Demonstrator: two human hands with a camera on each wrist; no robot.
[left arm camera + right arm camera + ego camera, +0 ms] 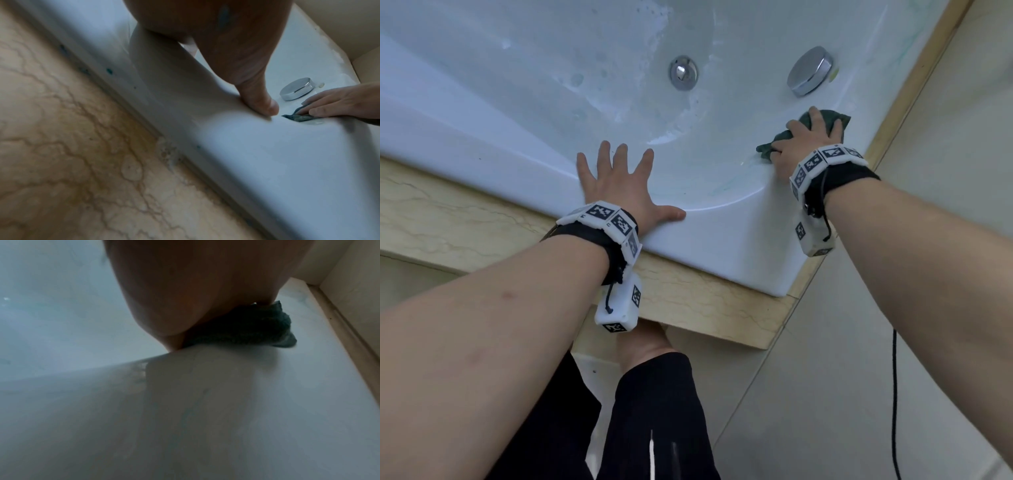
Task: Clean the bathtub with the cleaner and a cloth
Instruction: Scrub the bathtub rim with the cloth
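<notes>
The white bathtub (pixel 722 240) fills the upper half of the head view, with foam and wet streaks (pixel 592 78) on its floor. My left hand (pixel 619 181) lies flat on the near rim with its fingers spread and holds nothing; its thumb (pixel 257 97) presses the rim edge. My right hand (pixel 801 140) presses a bunched dark green cloth (pixel 832 116) onto the rim at the tub's right corner, fingers laid over it. The cloth (pixel 296 117) pokes out under those fingers, and it (pixel 246 327) sits wadded beneath the palm. No cleaner bottle is in view.
A chrome drain (pixel 683 72) sits in the tub floor and a chrome overflow knob (pixel 810 70) just beyond the cloth. A beige marble surround (pixel 465 219) borders the tub, with tiled wall at right. A black cable (pixel 893 394) hangs by my right arm.
</notes>
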